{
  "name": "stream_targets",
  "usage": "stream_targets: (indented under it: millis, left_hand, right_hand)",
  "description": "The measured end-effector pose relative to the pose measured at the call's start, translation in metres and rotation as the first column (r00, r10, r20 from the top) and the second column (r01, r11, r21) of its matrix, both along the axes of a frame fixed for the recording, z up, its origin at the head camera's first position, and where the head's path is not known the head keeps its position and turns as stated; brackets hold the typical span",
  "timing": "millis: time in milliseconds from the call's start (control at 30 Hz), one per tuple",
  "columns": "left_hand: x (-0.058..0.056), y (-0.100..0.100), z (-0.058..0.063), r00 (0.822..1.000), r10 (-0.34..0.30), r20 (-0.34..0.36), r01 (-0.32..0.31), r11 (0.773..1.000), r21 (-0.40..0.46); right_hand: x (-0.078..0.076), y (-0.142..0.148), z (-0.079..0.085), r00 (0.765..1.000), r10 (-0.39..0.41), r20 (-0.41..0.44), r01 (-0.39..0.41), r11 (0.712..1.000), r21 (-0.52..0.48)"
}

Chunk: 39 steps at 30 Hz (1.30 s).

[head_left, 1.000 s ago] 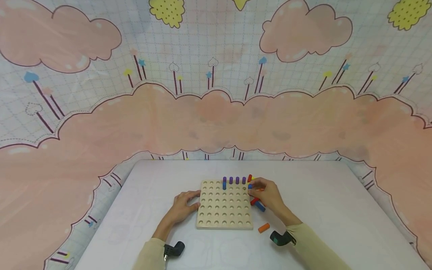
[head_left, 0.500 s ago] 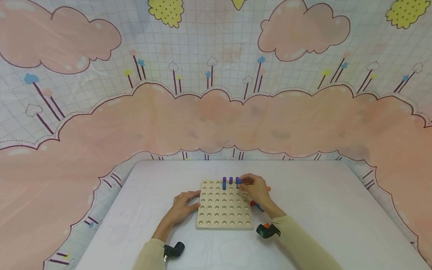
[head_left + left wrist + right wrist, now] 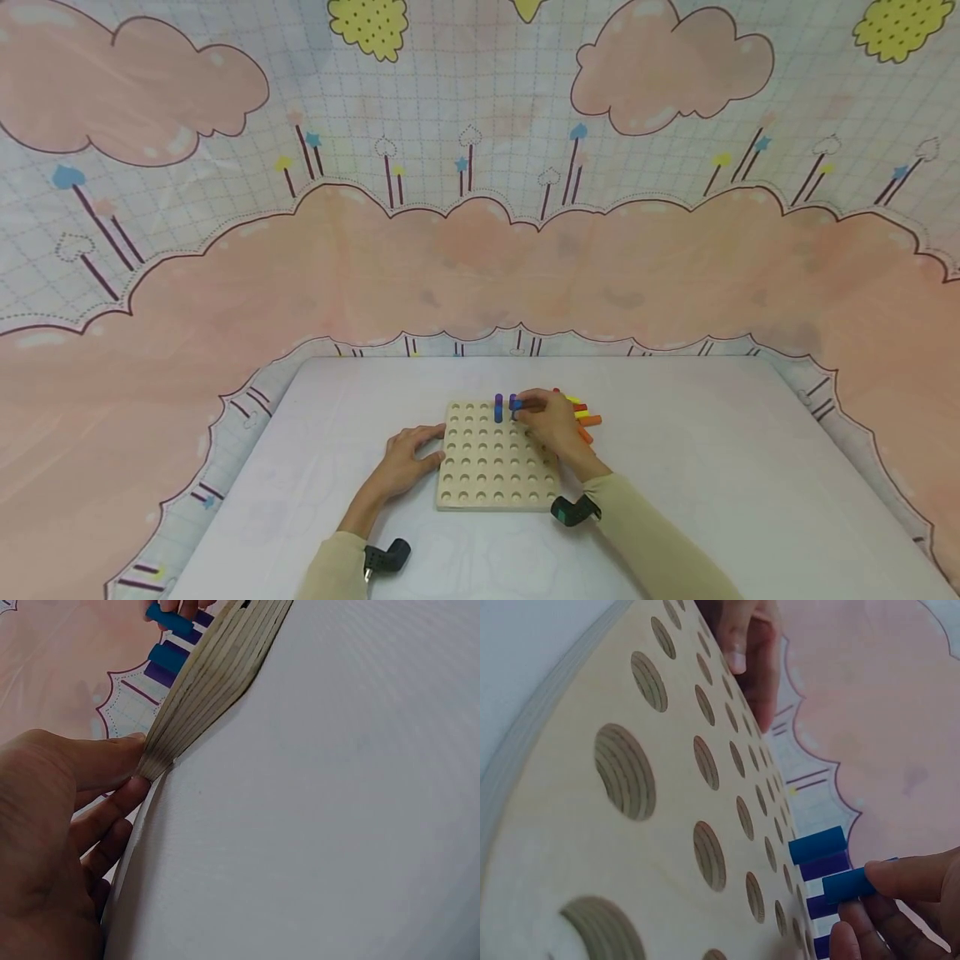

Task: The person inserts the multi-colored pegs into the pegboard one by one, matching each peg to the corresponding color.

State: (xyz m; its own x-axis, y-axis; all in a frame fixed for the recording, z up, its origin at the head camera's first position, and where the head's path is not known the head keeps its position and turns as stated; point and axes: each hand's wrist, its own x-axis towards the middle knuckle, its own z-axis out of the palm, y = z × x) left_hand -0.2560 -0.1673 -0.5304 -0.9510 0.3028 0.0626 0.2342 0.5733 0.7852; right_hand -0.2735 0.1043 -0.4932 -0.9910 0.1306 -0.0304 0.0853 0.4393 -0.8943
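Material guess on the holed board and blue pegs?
Board: likely plywood, smooth, pale face; stripes like stacked plies show along its edge and inside the holes.
Blue pegs: possibly painted wood, but plastic fits too; even, fairly matte colour, no grain visible.

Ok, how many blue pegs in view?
2: one blue peg stands in the board, another blue peg is pinched in the right hand. More may be hidden behind that hand.
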Motion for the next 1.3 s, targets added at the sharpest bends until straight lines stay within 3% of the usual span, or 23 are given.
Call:
stream_targets:
  millis: [367, 633, 1000, 1200, 1300]
  left_hand:
    - [-0.002, 0.001, 0.001, 1.000, 0.013, 0.008, -0.013, 1.000, -0.005]
    - [-0.002, 0.004, 0.001, 0.999, 0.044, 0.017, -0.044, 0.999, -0.015]
    - [-0.003, 0.006, 0.003, 0.998, 0.052, 0.021, -0.051, 0.999, -0.013]
    - [-0.003, 0.006, 0.004, 0.998, 0.050, 0.029, -0.050, 0.999, -0.002]
    - [-0.003, 0.006, 0.004, 0.998, 0.047, 0.029, -0.047, 0.999, 0.000]
  right_hand:
    - [-0.005, -0.002, -0.007, 1.000, 0.008, -0.014, -0.008, 1.000, -0.015]
    - [-0.008, -0.001, -0.005, 0.997, 0.053, -0.047, -0.051, 0.998, 0.030]
    - [-0.012, -0.002, -0.004, 0.999, 0.028, -0.024, -0.026, 0.997, 0.071]
    - [-0.010, 0.001, 0.002, 1.000, 0.013, -0.006, -0.012, 0.995, 0.101]
    - [-0.006, 0.006, 0.010, 0.999, 0.002, -0.045, 0.004, 0.992, 0.125]
